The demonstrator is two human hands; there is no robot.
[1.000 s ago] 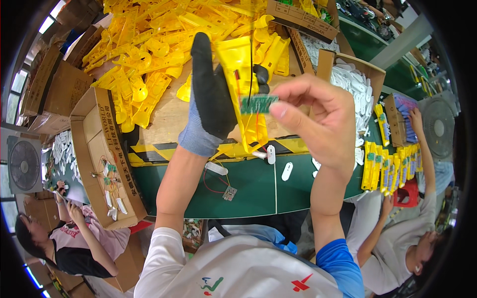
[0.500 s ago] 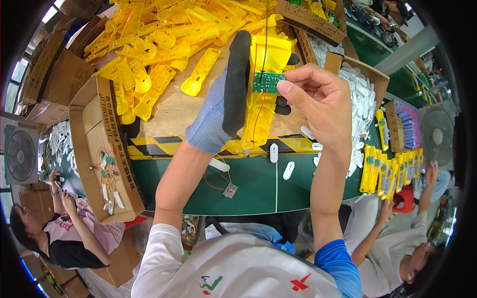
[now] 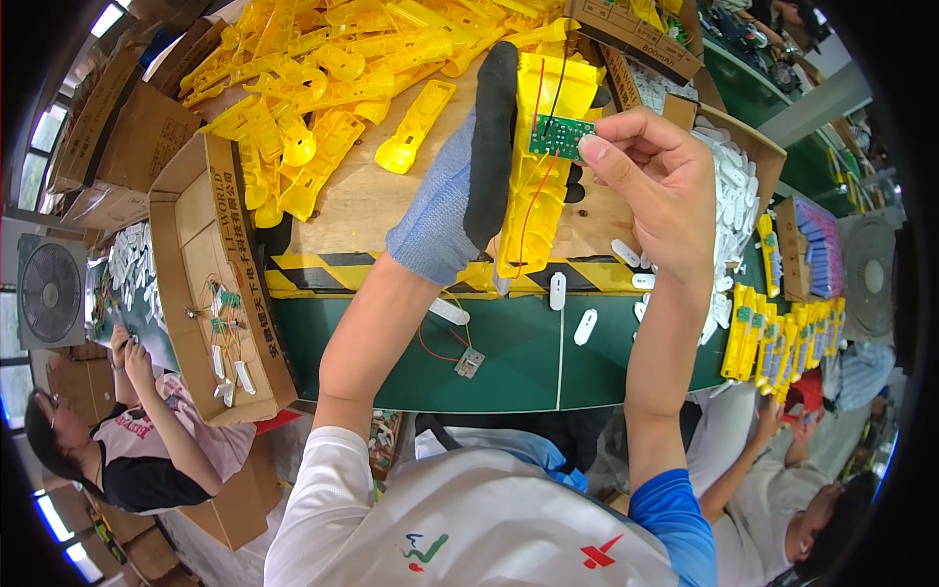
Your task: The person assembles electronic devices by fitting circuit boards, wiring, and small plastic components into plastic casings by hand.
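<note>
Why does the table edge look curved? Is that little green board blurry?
Head view, near edge: fisheye distortion probably bows the green table; head view, centre: circuit board in the right hand looks fairly sharp; head view, corners: black.

Left hand (image 3: 489,161): gloved in black and blue-grey; we stretch one digit straight up, dark fingertips curled in from the far side
Right hand (image 3: 665,186): bare; we pinch thumb and forefinger, tips pointing left
Left forearm (image 3: 377,323): bare; we slant it up and inward
Right forearm (image 3: 657,362): bare; we hold it nearly upright, elbow low
</note>
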